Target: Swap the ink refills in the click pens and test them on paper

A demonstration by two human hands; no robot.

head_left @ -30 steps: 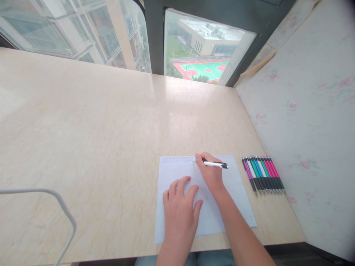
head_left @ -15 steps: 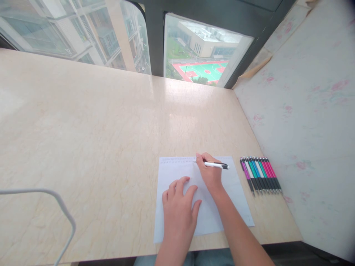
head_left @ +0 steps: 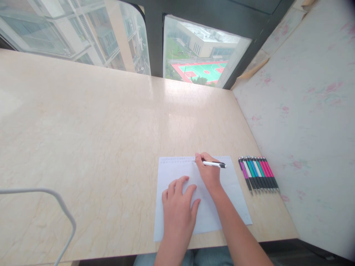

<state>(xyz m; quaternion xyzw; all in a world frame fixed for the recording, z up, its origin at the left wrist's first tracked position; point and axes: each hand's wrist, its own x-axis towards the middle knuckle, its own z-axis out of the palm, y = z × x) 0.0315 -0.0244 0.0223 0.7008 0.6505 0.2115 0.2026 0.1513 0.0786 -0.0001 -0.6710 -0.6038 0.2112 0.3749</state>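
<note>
Plainly, the right hand [head_left: 209,173] has its grip around a white-and-black pen [head_left: 212,163], tip by the writing at the paper's far side. Grip released, the left hand [head_left: 177,207] rests on the paper [head_left: 208,218], left of the right forearm [head_left: 235,225].

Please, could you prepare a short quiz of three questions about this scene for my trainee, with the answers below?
1. Which hand holds the white-and-black pen at the paper?

2. True or false: the row of pens lies to the left of the paper.

3. The left hand is:
A) gripping a second pen
B) spread over the paper
C) closed in a fist

Key:
1. The right hand.
2. False; the row of pens is to its right.
3. B
</note>
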